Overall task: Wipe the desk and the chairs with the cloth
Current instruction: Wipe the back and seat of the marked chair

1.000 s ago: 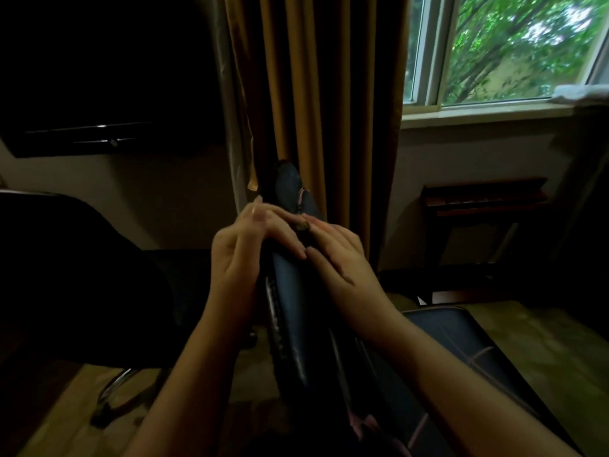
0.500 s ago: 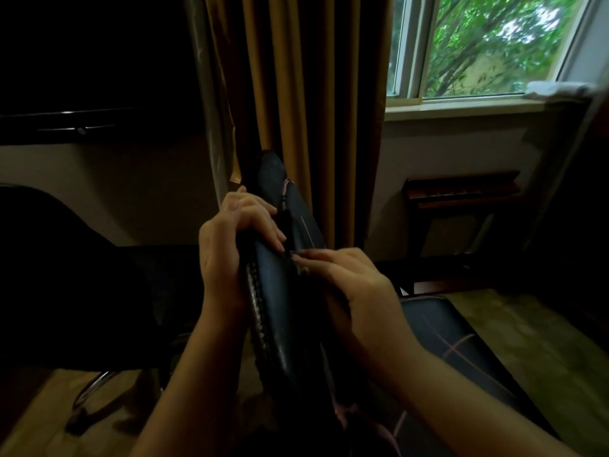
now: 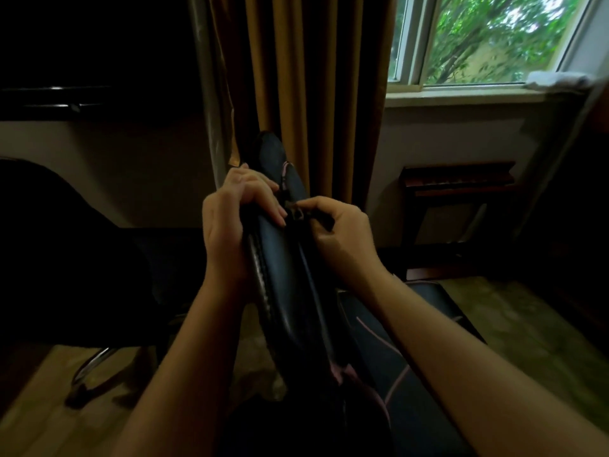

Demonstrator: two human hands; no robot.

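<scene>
Fingers (image 3: pixel 267 206) of the left hand (image 3: pixel 227 225) curl over the top edge of the backrest (image 3: pixel 283 265) of a dark blue chair (image 3: pixel 415 328), gripping it from the left side, with the thumb hidden behind the padding. The right hand (image 3: pixel 346 235) is just beside it on the right. Its thumb and forefinger are closed narrowly on a small dark piece (image 3: pixel 295 211) at the crest of the backrest. What that piece is cannot be told in this dim light. The other right fingers are tucked into the palm. The two hands nearly touch at the fingertips.

The backrest is seen edge-on, running from the near centre up and away toward the curtain. A stitched seam shows along its left side. The seat lies to its right, low and near, crossed by thin pink lines.

A black chair (image 3: pixel 66 258) fills the left side, well apart from the hands, and its chrome base (image 3: pixel 95 364) shows on the floor below. Above it, far left, hangs a dark shape (image 3: pixel 66 61) too dim to identify.

Behind the hands, the mustard curtain (image 3: pixel 313 77) falls in long folds. To its right is a window (image 3: pixel 487 37) with green leaves outside. A white cloth (image 3: pixel 557 79) lies folded on the sill (image 3: pixel 461 97) at the far right, well apart from both hands. Under the sill stands a small wooden stand (image 3: pixel 458 183). Patterned greenish carpet (image 3: pixel 527 324) covers the floor on the right.
</scene>
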